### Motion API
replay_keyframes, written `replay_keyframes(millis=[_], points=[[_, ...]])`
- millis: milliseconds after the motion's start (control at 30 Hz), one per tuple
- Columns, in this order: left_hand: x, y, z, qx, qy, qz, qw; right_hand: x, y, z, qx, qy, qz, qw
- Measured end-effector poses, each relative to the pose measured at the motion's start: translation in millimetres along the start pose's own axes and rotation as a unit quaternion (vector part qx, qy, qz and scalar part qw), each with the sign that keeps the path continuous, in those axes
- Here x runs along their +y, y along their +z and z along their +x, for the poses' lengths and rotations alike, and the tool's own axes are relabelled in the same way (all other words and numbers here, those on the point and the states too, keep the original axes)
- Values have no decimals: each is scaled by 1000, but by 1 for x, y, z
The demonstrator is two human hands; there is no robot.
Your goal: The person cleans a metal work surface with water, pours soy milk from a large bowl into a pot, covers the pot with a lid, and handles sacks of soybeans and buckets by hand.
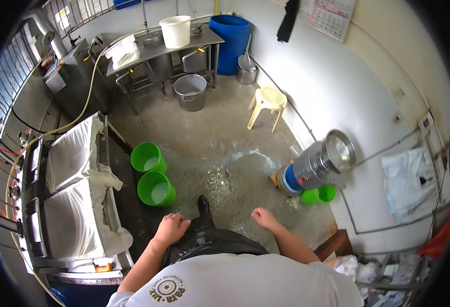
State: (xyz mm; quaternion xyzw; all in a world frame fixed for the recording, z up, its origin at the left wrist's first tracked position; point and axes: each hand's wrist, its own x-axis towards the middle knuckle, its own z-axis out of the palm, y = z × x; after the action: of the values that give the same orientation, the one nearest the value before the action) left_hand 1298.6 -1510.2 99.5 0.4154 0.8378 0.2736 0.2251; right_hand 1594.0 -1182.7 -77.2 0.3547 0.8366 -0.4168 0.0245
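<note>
My left hand (171, 229) hangs in front of my left thigh, its thumb apart from loosely bent fingers, with nothing in it. Just beyond it stand two green buckets, the nearer one (156, 189) and the farther one (148, 157), both with whitish liquid inside. My right hand (262, 217) is out over the wet floor, fingers curled in and nothing visible in them. To its right is a steel machine (312, 166) with a round funnel (339, 151) on a blue base, and a green bucket (318, 194) beside it.
Cloth-lined troughs (76, 199) run along the left. At the back stand a steel table (148, 53) with a white bucket (175, 31), a steel pot (190, 92), and a blue barrel (229, 43). A cream stool (268, 105) stands near the right wall. Wet patches mark the floor.
</note>
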Motion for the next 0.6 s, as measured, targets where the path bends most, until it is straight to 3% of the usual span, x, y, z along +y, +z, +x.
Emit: replay_keyframes(millis=[67, 133, 167, 233, 267, 367, 433, 467, 533, 600], points=[[-30, 3, 53, 4, -21, -17, 1000, -1, -14, 10, -16, 12, -16, 1000], [-54, -8, 110, -74, -56, -22, 995, -7, -40, 31, -14, 96, 82, 992], [-70, -9, 135, -59, -49, 17, 997, -9, -56, 49, -34, 97, 66, 992], [-81, -21, 176, -58, -62, 74, 994, -16, -81, 65, 64, 167, 127, 976], [-79, -32, 200, -63, -75, 97, 990, -32, -94, 74, 48, 176, 122, 976], [-73, -50, 278, -76, -35, 94, 992, -101, -153, 133, 115, 168, 167, 965], [-60, -55, 334, -73, 33, 92, 993, -119, -179, 172, 122, 111, 96, 982], [-45, -54, 359, -79, 40, 97, 991, -99, -184, 190, 128, 116, 102, 980], [-4, -60, 436, -63, 77, 30, 995, -29, -184, 241, 166, 56, -59, 983], [24, -66, 475, -69, 115, -34, 990, 12, -187, 256, 176, 91, -79, 977]])
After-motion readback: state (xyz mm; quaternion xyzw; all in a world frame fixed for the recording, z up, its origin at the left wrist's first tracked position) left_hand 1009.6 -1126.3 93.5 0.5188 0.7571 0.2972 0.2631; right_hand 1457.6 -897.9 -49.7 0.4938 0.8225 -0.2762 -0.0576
